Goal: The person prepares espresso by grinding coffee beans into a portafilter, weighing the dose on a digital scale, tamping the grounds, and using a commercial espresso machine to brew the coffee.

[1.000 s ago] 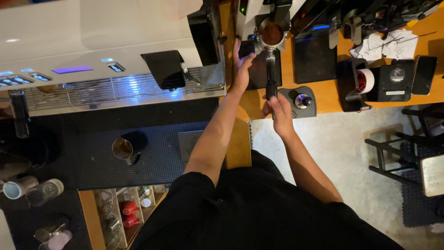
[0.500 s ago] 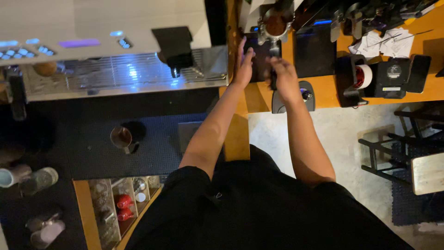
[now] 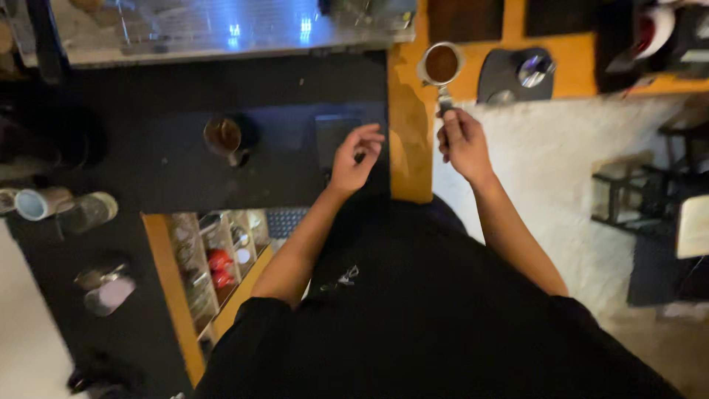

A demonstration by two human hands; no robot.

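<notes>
Head view, right hand (image 3: pixel 464 144) wrapped around the handle of a portafilter (image 3: pixel 442 68) filled with ground coffee, held over the orange surface (image 3: pixel 408 111) edge, left hand (image 3: pixel 356 157) loosely curled, holding nothing, over the dark mat (image 3: pixel 221 170), tamper (image 3: pixel 533 69) just beside the portafilter basket, small metal cup (image 3: pixel 224 137) to the left

both forearms reach forward — left hand (image 3: pixel 356 157) loosely curled and free, right hand (image 3: pixel 464 142) closed in a fist grip.
</notes>
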